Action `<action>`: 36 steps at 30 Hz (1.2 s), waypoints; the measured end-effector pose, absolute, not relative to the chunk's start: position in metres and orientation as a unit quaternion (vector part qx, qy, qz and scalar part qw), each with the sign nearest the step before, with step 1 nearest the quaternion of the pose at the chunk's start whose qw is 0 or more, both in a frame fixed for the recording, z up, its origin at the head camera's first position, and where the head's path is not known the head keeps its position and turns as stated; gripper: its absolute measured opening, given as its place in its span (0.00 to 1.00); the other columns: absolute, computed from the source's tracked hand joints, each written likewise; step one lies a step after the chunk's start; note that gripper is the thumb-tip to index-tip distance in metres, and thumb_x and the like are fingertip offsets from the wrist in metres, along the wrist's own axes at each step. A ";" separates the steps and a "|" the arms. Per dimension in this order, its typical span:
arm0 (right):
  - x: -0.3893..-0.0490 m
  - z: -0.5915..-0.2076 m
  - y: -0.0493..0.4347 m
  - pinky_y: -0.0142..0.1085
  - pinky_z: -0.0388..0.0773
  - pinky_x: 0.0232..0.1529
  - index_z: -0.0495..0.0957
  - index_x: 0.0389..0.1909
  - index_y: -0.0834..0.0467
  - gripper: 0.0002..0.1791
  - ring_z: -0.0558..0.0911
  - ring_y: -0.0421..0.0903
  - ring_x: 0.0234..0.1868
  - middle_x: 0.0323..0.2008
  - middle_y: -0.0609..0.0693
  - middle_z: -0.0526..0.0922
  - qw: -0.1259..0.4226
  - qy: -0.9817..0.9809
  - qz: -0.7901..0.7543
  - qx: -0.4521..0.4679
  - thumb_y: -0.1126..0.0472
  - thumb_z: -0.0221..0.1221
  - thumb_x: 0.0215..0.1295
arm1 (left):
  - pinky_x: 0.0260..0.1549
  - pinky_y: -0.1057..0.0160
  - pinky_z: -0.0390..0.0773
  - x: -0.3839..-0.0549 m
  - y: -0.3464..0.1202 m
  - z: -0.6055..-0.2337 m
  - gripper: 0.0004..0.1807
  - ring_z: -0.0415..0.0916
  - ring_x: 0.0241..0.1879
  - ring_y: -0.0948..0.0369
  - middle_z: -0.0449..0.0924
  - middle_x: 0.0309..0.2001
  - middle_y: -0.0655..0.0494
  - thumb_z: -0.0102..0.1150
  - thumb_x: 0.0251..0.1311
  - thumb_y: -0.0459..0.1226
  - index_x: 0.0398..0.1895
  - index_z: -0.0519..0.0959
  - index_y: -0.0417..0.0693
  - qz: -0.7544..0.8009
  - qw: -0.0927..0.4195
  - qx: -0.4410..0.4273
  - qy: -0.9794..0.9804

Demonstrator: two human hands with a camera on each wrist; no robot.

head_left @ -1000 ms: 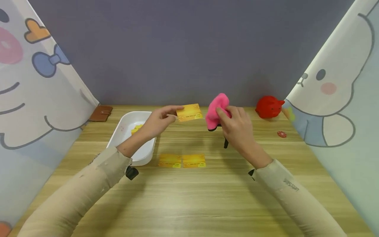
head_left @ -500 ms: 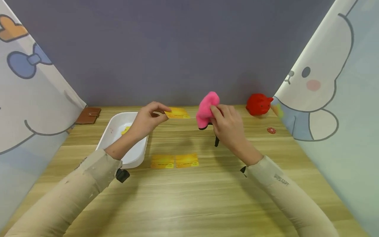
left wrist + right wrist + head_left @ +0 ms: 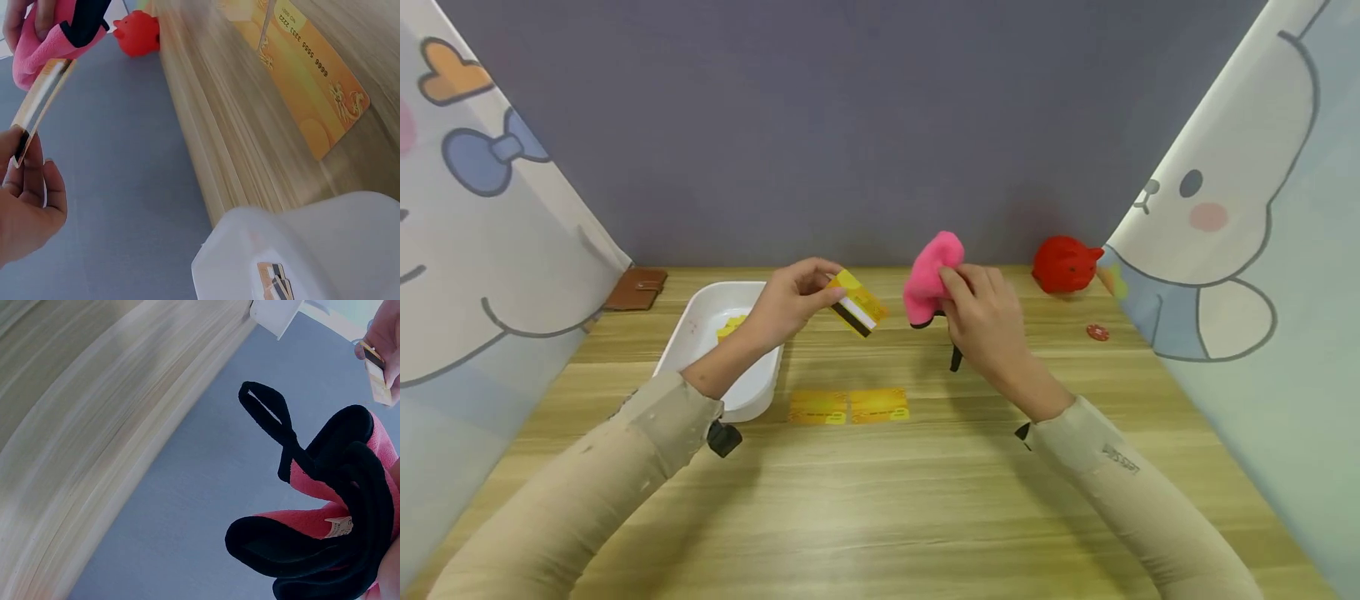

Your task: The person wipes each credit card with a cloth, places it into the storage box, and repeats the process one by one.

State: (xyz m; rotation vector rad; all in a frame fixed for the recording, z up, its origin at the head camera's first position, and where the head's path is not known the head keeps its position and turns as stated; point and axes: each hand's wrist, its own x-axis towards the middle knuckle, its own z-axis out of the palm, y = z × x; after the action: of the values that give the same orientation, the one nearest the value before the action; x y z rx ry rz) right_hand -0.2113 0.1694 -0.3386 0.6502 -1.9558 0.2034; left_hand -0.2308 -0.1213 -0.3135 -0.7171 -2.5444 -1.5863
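My left hand (image 3: pixel 793 300) pinches a gold bank card (image 3: pixel 857 304) at its edge above the table. The card is tilted, its dark stripe and white strip showing. To the right of it, my right hand (image 3: pixel 988 321) grips a bunched pink cloth (image 3: pixel 931 279), held up off the table. In the right wrist view the cloth's black trim (image 3: pixel 369 494) and a black hanging loop (image 3: pixel 265 409) show. Two more gold cards, a left one (image 3: pixel 817 407) and a right one (image 3: pixel 878 405), lie side by side on the table, face up.
A white tray (image 3: pixel 763 408) stands at the left, with several cards (image 3: pixel 730 326) inside. A brown wallet (image 3: pixel 636 289) lies at the back left. At the right are a red piggy bank (image 3: pixel 1066 265) and a red poker chip (image 3: pixel 1097 332). A grey wall (image 3: pixel 865 133) closes the back.
The card in my left hand has turned from its printed front, through a flatter tilt, to its striped back. My right hand still holds the cloth. The head view has shifted slightly.
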 end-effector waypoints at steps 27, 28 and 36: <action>-0.198 -0.323 0.151 0.49 0.79 0.34 0.82 0.48 0.61 0.11 0.80 0.59 0.37 0.42 0.59 0.83 0.550 -0.773 0.112 0.295 0.66 0.63 0.64 | 0.38 0.63 0.76 -0.229 -0.092 -0.317 0.18 0.84 0.46 0.53 0.87 0.46 0.42 0.61 0.68 0.35 0.60 0.77 0.47 -0.565 0.036 -0.204 -0.799; -0.197 -0.323 0.149 0.49 0.79 0.35 0.82 0.48 0.60 0.11 0.80 0.58 0.37 0.42 0.59 0.83 0.549 -0.773 0.111 0.297 0.66 0.63 0.64 | 0.38 0.63 0.76 -0.228 -0.090 -0.317 0.17 0.84 0.46 0.53 0.87 0.46 0.42 0.61 0.68 0.34 0.60 0.77 0.47 -0.569 0.033 -0.205 -0.796; -0.197 -0.324 0.137 0.46 0.80 0.36 0.83 0.47 0.58 0.10 0.80 0.57 0.38 0.42 0.59 0.83 0.541 -0.781 0.075 0.303 0.64 0.65 0.65 | 0.42 0.63 0.76 -0.228 -0.076 -0.316 0.15 0.85 0.46 0.54 0.87 0.46 0.42 0.59 0.69 0.31 0.57 0.77 0.44 -0.581 0.027 -0.224 -0.782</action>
State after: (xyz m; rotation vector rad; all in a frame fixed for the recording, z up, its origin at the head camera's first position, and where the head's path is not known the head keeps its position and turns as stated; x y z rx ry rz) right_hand -0.1974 0.1374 -0.3238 0.7193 -1.8562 0.1780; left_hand -0.2279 -0.0758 -0.3161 -0.6915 -2.4150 -1.7941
